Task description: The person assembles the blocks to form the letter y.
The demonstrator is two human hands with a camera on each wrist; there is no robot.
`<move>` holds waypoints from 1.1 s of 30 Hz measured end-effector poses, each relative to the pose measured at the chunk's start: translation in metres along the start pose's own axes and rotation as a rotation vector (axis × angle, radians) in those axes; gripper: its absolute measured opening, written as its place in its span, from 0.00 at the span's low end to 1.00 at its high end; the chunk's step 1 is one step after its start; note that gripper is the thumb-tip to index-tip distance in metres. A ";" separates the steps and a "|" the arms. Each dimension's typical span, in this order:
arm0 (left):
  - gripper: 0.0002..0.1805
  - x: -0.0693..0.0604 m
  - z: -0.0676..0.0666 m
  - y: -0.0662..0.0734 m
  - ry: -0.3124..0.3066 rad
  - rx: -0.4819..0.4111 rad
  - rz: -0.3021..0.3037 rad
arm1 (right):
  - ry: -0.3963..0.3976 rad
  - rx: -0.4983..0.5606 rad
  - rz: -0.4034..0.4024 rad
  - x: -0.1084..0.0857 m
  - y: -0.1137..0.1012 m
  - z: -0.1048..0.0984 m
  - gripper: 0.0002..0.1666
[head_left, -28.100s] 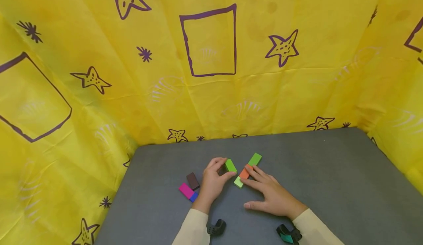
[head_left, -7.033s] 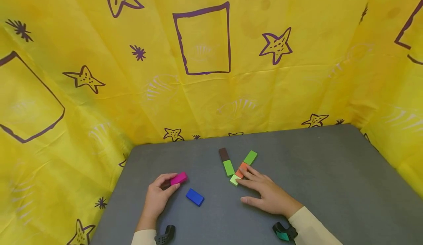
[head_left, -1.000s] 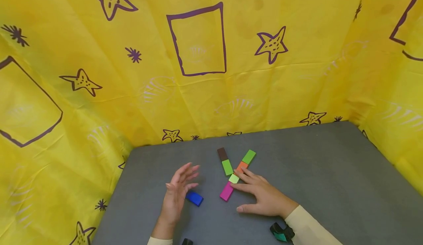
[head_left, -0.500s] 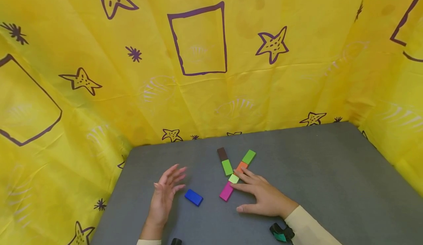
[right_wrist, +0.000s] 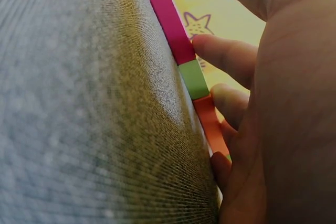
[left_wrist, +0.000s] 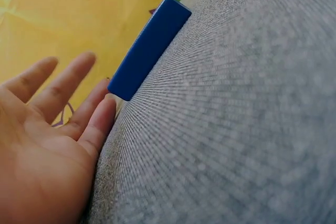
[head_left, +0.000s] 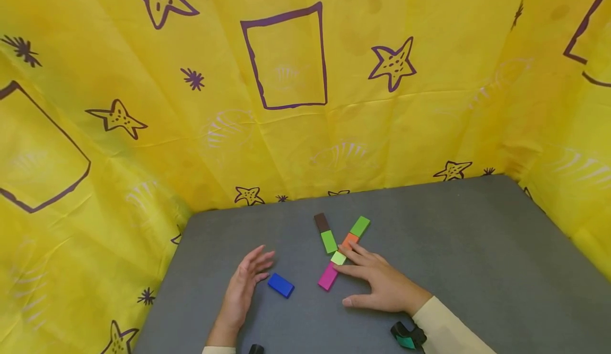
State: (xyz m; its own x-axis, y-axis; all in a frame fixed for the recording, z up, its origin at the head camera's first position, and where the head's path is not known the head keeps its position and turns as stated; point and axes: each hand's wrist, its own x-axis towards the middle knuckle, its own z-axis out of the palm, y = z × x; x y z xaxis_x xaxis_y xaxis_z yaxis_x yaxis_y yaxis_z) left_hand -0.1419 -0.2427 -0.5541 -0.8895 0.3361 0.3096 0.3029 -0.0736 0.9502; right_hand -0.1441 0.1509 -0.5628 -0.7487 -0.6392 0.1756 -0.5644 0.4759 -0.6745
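Observation:
My left hand (head_left: 241,287) hovers with loosely extended fingers just left of a blue block (head_left: 281,285), holding nothing. In the left wrist view the fingertips appear close to the block's near end; whether they touch it I cannot tell. Spread fingers of my right hand (head_left: 389,287) rest along a slanting row of blocks. That row runs from a green block (head_left: 360,226) through an orange block (head_left: 349,240) and a light green block (head_left: 338,258) to a magenta block (head_left: 328,276). Another green block (head_left: 329,242) and a dark brown block (head_left: 322,222) form a second arm, meeting the row near its middle.
The blocks lie on a grey table (head_left: 444,226). A yellow cloth (head_left: 286,147) with purple drawings hangs behind the table and along both sides. A dark band with a teal part (head_left: 407,337) sits at my right wrist.
Over the longer span, the second green, brown and magenta blocks joined the figure. In the last second my left hand shifted left, off the blue block. The right hand stays put.

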 end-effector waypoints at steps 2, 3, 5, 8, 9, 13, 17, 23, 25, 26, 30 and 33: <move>0.34 -0.001 0.000 -0.002 0.000 0.023 -0.009 | -0.001 0.001 0.000 0.000 0.000 0.000 0.44; 0.34 -0.001 0.000 -0.002 0.003 0.030 -0.015 | -0.002 0.002 0.000 0.000 0.000 -0.001 0.44; 0.33 -0.001 0.001 -0.004 0.007 0.039 -0.021 | -0.004 -0.002 0.004 0.000 0.000 -0.001 0.45; 0.30 -0.001 0.001 -0.005 0.005 0.046 -0.026 | -0.003 -0.005 0.006 0.000 0.000 -0.001 0.45; 0.29 -0.001 0.001 -0.005 0.004 0.048 -0.036 | -0.002 -0.006 0.007 0.000 0.000 -0.001 0.45; 0.27 -0.002 0.001 -0.005 0.009 0.103 -0.117 | 0.010 -0.009 -0.002 0.000 0.000 0.000 0.44; 0.30 -0.002 0.002 -0.005 -0.014 0.214 -0.181 | 0.016 -0.011 -0.002 -0.001 -0.001 0.001 0.45; 0.38 -0.002 0.005 -0.004 -0.062 0.334 -0.217 | 0.013 -0.012 0.007 -0.001 0.001 0.001 0.45; 0.40 -0.002 0.006 -0.004 -0.067 0.363 -0.234 | 0.016 -0.015 0.002 -0.001 0.001 0.002 0.45; 0.41 -0.002 0.007 -0.004 -0.069 0.378 -0.243 | 0.018 -0.016 0.000 -0.001 0.001 0.002 0.45; 0.39 -0.001 0.008 -0.004 -0.072 0.434 -0.264 | 0.024 -0.023 -0.009 -0.001 0.001 0.002 0.45; 0.35 0.000 0.010 -0.002 -0.065 0.455 -0.282 | 0.026 -0.026 -0.012 -0.001 0.001 0.002 0.44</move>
State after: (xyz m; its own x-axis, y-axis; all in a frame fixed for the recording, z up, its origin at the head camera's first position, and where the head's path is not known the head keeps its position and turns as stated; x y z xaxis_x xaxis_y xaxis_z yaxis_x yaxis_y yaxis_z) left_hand -0.1390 -0.2337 -0.5566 -0.9391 0.3426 0.0278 0.1856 0.4373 0.8800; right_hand -0.1432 0.1509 -0.5652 -0.7503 -0.6292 0.2028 -0.5822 0.4837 -0.6535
